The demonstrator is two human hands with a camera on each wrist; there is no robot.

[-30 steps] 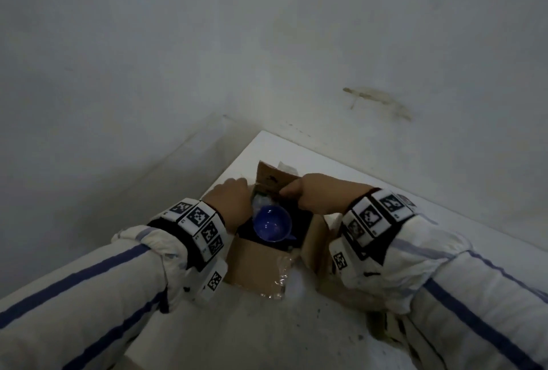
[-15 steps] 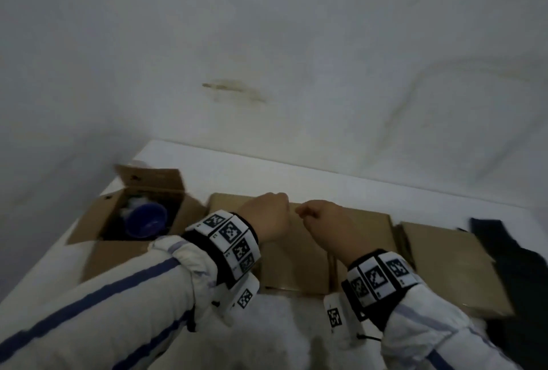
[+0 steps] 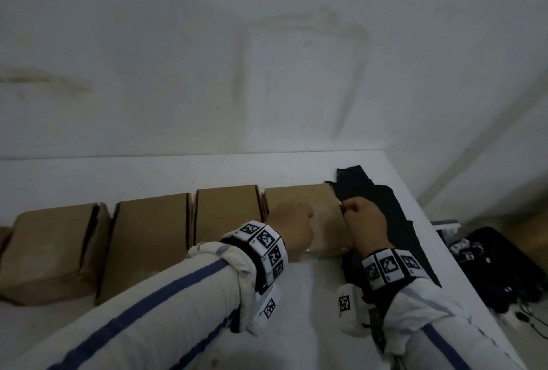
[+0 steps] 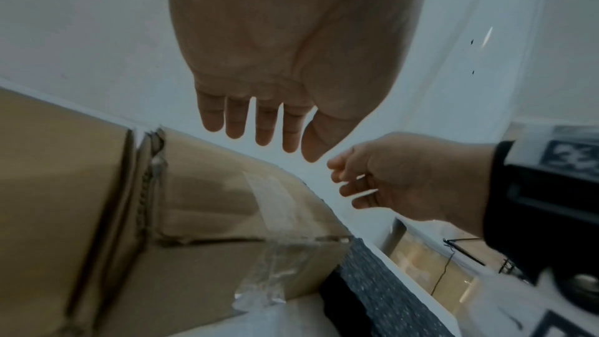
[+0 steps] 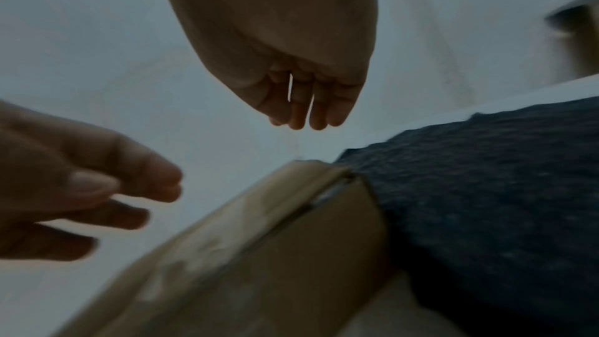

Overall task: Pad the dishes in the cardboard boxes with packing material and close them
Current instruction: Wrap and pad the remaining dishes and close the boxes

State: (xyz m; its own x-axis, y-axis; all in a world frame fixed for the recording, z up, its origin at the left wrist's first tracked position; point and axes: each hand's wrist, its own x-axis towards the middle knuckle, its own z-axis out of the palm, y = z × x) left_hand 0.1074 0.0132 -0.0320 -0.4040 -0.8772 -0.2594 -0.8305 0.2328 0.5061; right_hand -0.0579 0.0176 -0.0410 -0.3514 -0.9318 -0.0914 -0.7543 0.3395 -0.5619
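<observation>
So we're at the rightmost cardboard box (image 3: 302,206), last in the row on the tabletop (image 3: 311,310) and taped shut. Left hand (image 3: 292,229) and right hand (image 3: 366,226) hover over it, each grip released and empty. Probably next: peel the tape, then pad. Tabletop edge sits near on the right, dark cloth (image 3: 382,221) alongside.

A white table (image 3: 207,174) stands pushed into the corner against a pale wall (image 3: 267,58) marked with faint yellowish stains. Toward the table's right end lies a dark, speckled cloth (image 3: 394,221), spread flat and reaching close to the table's right edge. Off that right edge, lower down beside the table, sits a black bag (image 3: 498,266) with a tangle of thin cables (image 3: 522,315) trailing near it.
</observation>
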